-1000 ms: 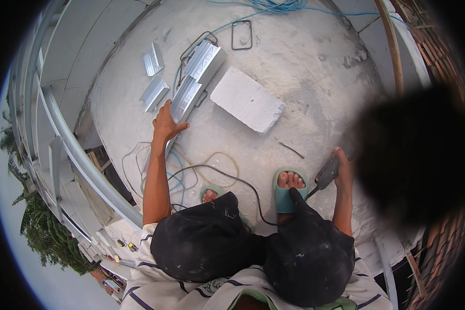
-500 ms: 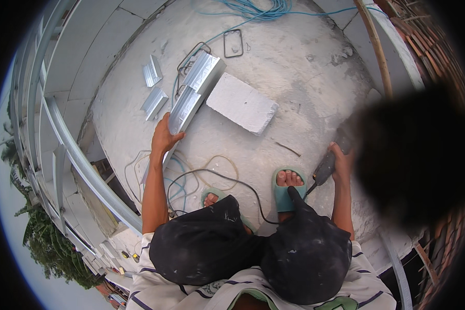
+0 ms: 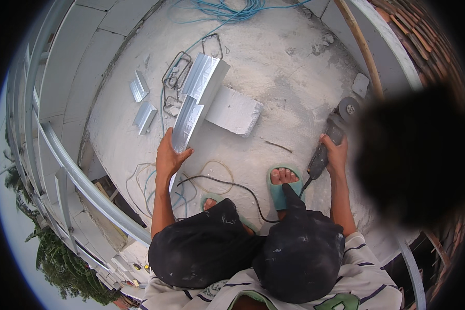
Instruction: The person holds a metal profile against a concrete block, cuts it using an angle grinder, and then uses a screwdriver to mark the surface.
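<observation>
My left hand point(image 3: 171, 156) is closed around the near part of a long silver metal channel point(image 3: 190, 120), thumb on its right side. The channel runs away from me at a slant and overlaps the left part of a white block point(image 3: 236, 110). At the right, my right hand point(image 3: 336, 153) grips the body of a dark angle grinder point(image 3: 319, 158). Its disc point(image 3: 348, 107) points away from me, well apart from the channel. A black cord point(image 3: 243, 187) leads from near the grinder across the floor by my feet.
Two short channel offcuts point(image 3: 145, 117) and bent metal stirrups point(image 3: 176, 71) lie left of the channel. A coil of blue hose point(image 3: 227, 9) is at the far side. A thin rod point(image 3: 279, 146) lies before my right sandal point(image 3: 277, 195). A dark blur point(image 3: 413, 160) hides part of the right.
The channel has shifted right relative to the white block and now covers its left part. The grinder has come out from behind the dark blur, showing its disc. My view has also shifted.
</observation>
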A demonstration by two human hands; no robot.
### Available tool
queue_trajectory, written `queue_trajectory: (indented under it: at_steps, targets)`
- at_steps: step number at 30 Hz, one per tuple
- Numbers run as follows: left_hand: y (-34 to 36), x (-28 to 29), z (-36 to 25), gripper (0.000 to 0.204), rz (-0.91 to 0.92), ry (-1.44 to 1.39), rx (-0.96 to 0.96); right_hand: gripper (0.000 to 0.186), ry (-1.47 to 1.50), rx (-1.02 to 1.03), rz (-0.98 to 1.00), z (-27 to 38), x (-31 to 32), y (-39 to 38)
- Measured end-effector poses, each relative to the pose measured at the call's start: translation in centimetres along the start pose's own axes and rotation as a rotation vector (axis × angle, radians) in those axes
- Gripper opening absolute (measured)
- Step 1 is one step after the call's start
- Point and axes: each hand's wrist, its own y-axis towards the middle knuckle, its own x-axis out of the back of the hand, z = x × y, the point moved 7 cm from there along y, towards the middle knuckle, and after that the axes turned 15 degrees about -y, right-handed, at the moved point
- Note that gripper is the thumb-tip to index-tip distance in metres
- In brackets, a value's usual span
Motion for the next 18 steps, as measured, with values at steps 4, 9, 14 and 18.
queue_trajectory:
  at_steps: [4,9,14,18]
  targets:
    - [-0.4,-2.0,-1.1,0.091,0.033,-0.005,-0.011,0.051,0.003,0.004,0.001,-0.1,0.1,0.1]
    - [-0.5,-3.1,-1.9,0.089,0.02,0.034,-0.038,0.053,-0.003,0.004,-0.003,0.1,0.2,-0.2]
    - [-0.4,-3.6,-1.5,0.09,0.014,0.057,-0.071,0.053,-0.037,-0.01,-0.014,-0.3,0.4,-0.3]
    - [0.0,-3.9,-2.9,0.091,0.072,0.01,0.001,0.055,-0.055,0.004,-0.031,0.2,0.3,-0.2]
